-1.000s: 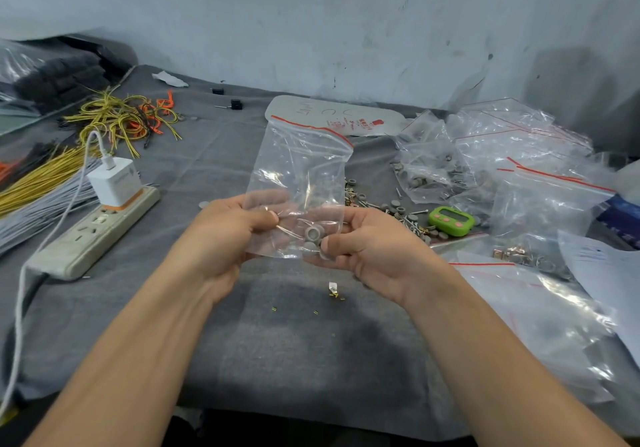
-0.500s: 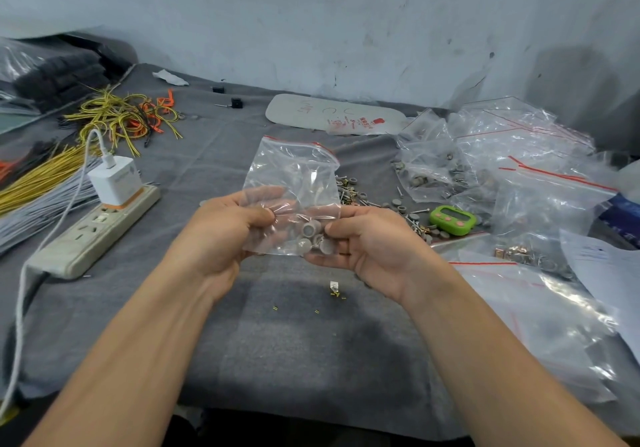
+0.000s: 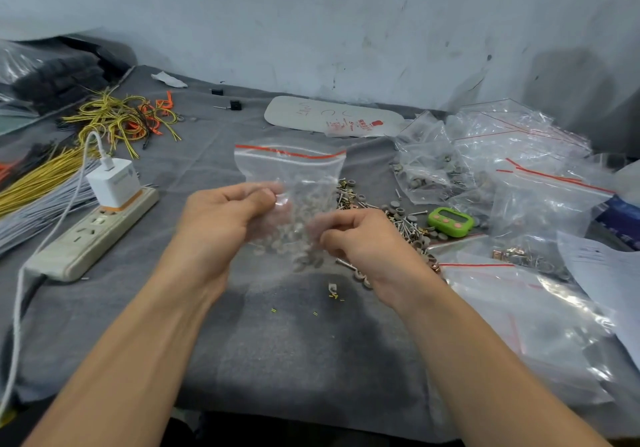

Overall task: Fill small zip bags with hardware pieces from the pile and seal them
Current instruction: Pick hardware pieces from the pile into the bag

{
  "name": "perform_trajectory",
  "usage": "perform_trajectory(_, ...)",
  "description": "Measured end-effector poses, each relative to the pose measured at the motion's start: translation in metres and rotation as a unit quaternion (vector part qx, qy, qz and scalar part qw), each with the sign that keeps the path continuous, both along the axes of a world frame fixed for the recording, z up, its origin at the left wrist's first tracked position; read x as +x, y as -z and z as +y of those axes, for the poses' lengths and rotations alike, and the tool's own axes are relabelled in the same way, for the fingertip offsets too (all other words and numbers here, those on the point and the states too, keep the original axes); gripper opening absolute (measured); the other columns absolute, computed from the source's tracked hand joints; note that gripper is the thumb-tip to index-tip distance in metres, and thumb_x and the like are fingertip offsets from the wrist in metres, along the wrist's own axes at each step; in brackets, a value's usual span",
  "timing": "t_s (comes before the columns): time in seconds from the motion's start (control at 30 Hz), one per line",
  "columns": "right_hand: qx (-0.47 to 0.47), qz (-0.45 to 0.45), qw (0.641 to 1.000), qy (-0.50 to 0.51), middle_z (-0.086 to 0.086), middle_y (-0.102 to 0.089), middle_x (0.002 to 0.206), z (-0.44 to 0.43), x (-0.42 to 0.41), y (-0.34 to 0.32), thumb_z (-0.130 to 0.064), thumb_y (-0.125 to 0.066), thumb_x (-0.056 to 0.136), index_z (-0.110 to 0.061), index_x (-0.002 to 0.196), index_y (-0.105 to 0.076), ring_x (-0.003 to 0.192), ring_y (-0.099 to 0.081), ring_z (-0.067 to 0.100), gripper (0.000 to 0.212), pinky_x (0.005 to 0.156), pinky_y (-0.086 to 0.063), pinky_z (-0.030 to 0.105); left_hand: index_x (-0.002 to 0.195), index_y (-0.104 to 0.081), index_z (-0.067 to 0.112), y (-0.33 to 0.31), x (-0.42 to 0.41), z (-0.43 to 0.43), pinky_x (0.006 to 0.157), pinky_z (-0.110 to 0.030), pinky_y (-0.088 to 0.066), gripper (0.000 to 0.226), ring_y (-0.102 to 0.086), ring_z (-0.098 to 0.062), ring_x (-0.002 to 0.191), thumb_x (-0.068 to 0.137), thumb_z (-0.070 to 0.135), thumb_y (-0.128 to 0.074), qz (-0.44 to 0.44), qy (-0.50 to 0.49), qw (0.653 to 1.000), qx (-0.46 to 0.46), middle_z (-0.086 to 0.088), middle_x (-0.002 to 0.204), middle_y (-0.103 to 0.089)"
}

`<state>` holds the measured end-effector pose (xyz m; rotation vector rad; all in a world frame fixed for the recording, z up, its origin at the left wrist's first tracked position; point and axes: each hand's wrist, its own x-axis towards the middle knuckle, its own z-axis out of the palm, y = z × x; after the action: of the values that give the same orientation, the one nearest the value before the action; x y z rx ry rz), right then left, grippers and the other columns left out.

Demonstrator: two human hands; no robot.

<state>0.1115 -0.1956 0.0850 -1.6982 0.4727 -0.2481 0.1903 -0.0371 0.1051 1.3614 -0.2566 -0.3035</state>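
Note:
A small clear zip bag with a red strip along its top hangs between my hands above the grey cloth, blurred by motion. Grey round hardware pieces show through its lower half. My left hand pinches the bag's left side. My right hand grips the lower right side. The pile of hardware pieces, screws and grey discs, lies on the cloth just behind my right hand.
A white power strip with a charger plugged in lies at the left, near yellow and grey wire bundles. A green timer and a heap of clear zip bags fill the right. The wall stands behind.
The bag's top has dropped lower and turned to face me, and the pieces inside are now blurred. My hands have spread slightly apart.

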Motion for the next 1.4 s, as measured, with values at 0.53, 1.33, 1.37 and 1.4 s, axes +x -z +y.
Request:
perform_trajectory(0.53, -0.538, 0.183, 0.823, 0.005, 0.001, -0.075, 0.091, -0.013, -0.007, 0.011, -0.034, -0.070, 0.087, -0.025, 0.090, -0.078, 0.093, -0.068, 0.028, 0.013, 0.085, -0.049, 0.034, 0.140, -0.047, 0.047, 0.031, 0.000, -0.005, 0.090, -0.033, -0.048, 0.092, -0.052, -0.019, 0.118, 0.057, 0.032, -0.085, -0.313, 0.085, 0.764, 0.558, 0.009, 0.121, -0.051)
perform_trajectory(1.33, -0.162, 0.009, 0.985, 0.061, 0.000, -0.073, 0.061, -0.021, 0.004, 0.003, -0.024, -0.080, 0.081, -0.022, 0.071, -0.078, 0.050, -0.065, 0.012, 0.011, 0.053, -0.054, 0.028, 0.156, -0.011, 0.049, 0.040, -0.005, -0.028, 0.103, -0.039, -0.047, 0.134, -0.046, -0.016, 0.134, 0.050, 0.026, -0.090, -0.299, 0.115, 0.848, 0.422, 0.012, 0.153, -0.038)
perform_trajectory(1.37, -0.198, 0.011, 0.978, 0.065, -0.004, -0.073, 0.060, -0.019, 0.005, 0.003, -0.026, -0.081, 0.080, -0.024, 0.070, -0.078, 0.051, -0.066, 0.010, 0.011, 0.058, -0.057, 0.030, 0.155, -0.013, 0.050, 0.040, -0.005, -0.028, 0.102, -0.038, -0.047, 0.133, -0.047, -0.015, 0.133, 0.049, 0.026, -0.089, -0.300, 0.122, 0.853, 0.409, 0.013, 0.152, -0.039)
perform_trajectory(1.4, -0.217, 0.004, 0.974, 0.062, -0.006, -0.073, 0.061, -0.017, 0.007, 0.004, -0.026, -0.080, 0.080, -0.026, 0.070, -0.078, 0.052, -0.066, 0.009, 0.010, 0.061, -0.059, 0.031, 0.155, -0.014, 0.051, 0.040, -0.006, -0.028, 0.102, -0.038, -0.048, 0.133, -0.048, -0.014, 0.131, 0.047, 0.027, -0.089, -0.301, 0.129, 0.858, 0.396, 0.014, 0.150, -0.040)
